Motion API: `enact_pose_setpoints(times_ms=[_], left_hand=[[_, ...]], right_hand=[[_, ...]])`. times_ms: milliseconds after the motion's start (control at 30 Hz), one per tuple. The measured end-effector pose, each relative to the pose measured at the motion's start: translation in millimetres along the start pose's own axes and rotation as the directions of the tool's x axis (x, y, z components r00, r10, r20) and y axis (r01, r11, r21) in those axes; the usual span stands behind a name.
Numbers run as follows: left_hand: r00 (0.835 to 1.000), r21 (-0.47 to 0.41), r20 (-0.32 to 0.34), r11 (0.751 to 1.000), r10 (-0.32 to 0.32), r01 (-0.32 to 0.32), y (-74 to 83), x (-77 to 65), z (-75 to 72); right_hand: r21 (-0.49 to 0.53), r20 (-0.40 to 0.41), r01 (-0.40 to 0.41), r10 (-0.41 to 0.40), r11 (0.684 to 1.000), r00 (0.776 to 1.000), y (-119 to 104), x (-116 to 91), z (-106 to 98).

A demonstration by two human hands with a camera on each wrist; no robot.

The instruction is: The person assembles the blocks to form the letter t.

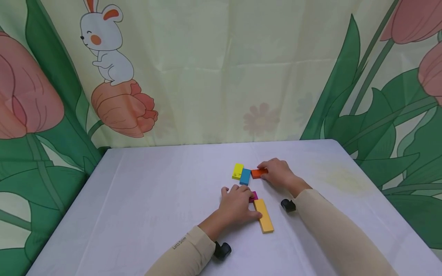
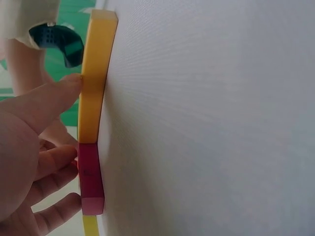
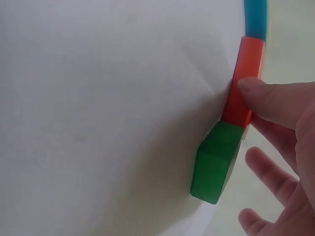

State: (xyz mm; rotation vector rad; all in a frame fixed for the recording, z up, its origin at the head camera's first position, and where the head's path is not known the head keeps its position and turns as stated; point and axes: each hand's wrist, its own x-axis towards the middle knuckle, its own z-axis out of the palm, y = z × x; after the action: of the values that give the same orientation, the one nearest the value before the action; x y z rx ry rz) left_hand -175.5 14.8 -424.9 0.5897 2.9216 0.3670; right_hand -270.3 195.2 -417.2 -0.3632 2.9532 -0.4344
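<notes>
My right hand (image 1: 279,174) pinches a red block (image 1: 257,173) between thumb and index finger, the other fingers apart from it. In the right wrist view a green block (image 3: 216,162) touches the red block's near end; the hand hides it in the head view. My left hand (image 1: 236,205) spreads over a long orange-yellow block (image 1: 264,220) and a magenta block (image 2: 90,172). Its thumb touches the orange-yellow block, and its fingertips lie at the magenta one. A blue block (image 1: 245,176) leans at a slant beside a bright yellow block (image 1: 237,171), left of the red one.
All the blocks lie on a table with a white cloth (image 1: 155,199). A dark wrist camera (image 1: 222,251) hangs below the left sleeve, another camera (image 1: 288,205) below the right sleeve. Behind the table's far edge stands a printed curtain (image 1: 207,76).
</notes>
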Motion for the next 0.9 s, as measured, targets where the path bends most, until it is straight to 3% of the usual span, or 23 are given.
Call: enact_pose_setpoints(times_ms=[300, 900], left_hand=[[1.0, -0.008, -0.003, 1.0, -0.003, 0.003, 1.7, -0.5, -0.2], [1.0, -0.02, -0.011, 1.0, 0.015, -0.015, -1.1, 0.3, 0.9]], right_hand=[[-0.035, 0.034, 0.101, -0.1, 0.994, 0.994, -0.4, -14.0, -5.2], [-0.017, 0.042, 0.105, -0.104, 0.994, 0.994, -2.8, -31.9, 0.2]])
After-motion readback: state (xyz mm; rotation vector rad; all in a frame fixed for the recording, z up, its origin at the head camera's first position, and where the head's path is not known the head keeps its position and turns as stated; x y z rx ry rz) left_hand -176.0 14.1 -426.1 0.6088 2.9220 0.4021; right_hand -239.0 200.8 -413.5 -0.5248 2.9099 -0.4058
